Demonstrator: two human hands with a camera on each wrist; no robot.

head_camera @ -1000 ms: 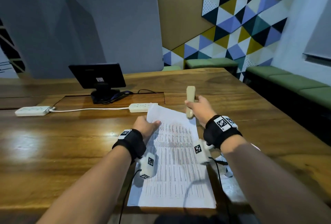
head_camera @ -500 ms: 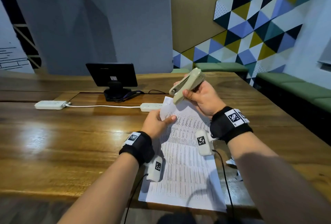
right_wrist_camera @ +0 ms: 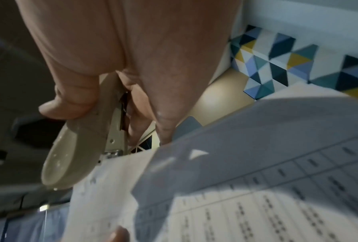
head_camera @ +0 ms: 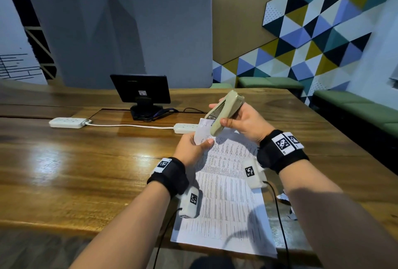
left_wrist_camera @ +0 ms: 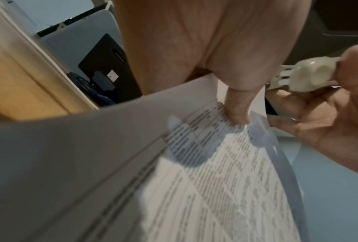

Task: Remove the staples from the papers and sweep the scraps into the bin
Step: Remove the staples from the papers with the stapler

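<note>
Printed papers (head_camera: 224, 193) lie on the wooden table (head_camera: 81, 174) in front of me. My left hand (head_camera: 193, 148) pinches their top left corner (head_camera: 201, 128) and lifts it off the table. My right hand (head_camera: 243, 122) grips a beige stapler (head_camera: 225, 112), tilted, its lower end right above the raised corner. In the left wrist view my thumb (left_wrist_camera: 238, 108) presses on the printed papers (left_wrist_camera: 215, 172), with the stapler (left_wrist_camera: 310, 75) to the right. In the right wrist view the stapler (right_wrist_camera: 80, 147) meets the paper corner (right_wrist_camera: 120, 176). No staple can be made out.
A small black monitor (head_camera: 141, 91) stands at the back of the table with two white power strips (head_camera: 66, 122) and a cable in front of it. White paper scraps (head_camera: 285, 199) lie under my right forearm. A grey partition and green benches stand behind. No bin is in view.
My right hand has lifted the stapler off the table and tilted it over the paper's corner. My left hand has raised that corner. The head view has tilted up.
</note>
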